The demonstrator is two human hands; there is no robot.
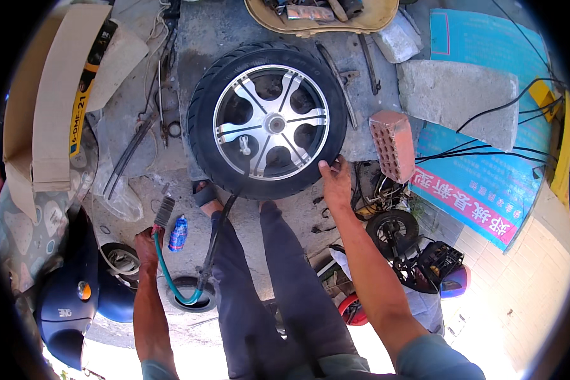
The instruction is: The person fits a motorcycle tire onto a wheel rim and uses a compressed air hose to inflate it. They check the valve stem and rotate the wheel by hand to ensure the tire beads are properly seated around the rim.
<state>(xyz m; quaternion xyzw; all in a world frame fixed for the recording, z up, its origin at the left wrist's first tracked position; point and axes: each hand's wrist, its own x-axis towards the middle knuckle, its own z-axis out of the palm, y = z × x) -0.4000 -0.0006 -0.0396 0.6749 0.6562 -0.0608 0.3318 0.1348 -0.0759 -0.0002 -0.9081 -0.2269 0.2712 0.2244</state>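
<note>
Right sleeve (438,353) cut off, right grip (337,181) touches tyre (206,120), closure unclear; left grip (147,247) clamps hose (164,267).

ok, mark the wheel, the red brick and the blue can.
Wheel (275,123): head view, on the hub at its centre.
Red brick (389,149): head view, on the face with holes.
Blue can (178,234): head view, on the middle of its side.
</note>
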